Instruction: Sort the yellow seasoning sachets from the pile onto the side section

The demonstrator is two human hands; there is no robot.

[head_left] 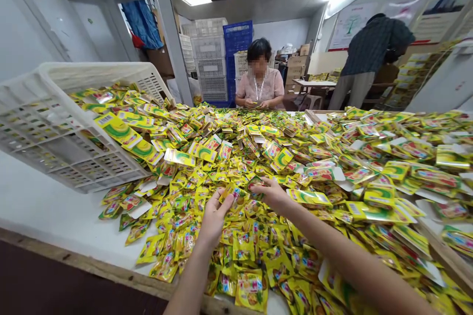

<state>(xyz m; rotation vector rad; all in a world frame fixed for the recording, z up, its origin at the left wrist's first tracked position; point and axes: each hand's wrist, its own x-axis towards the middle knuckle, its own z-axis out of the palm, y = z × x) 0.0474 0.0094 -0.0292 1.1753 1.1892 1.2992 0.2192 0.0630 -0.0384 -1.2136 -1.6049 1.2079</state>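
My left hand (pixel 215 214) is closed, thumb against fingers, on a small yellow packet (pixel 236 193) with pink and blue print. To its right, my right hand (pixel 274 195) reaches in from the right side, fingers closed on a small packet with red and dark green print (pixel 254 185). The two hands are a short way apart above a heap of yellow sachets (pixel 244 245). Behind and to the right of them lie many flat yellow and green cartons (pixel 309 198), some with white end flaps standing out.
A white plastic crate (pixel 59 91) lies tipped on its side at the left, cartons spilling out. The white table (pixel 33 206) has a wooden edge (pixel 84 268). Across it a person (pixel 260 81) handles small items. Another person (pixel 373 54) bends over farther back. Stacked crates (pixel 210 66) stand behind.
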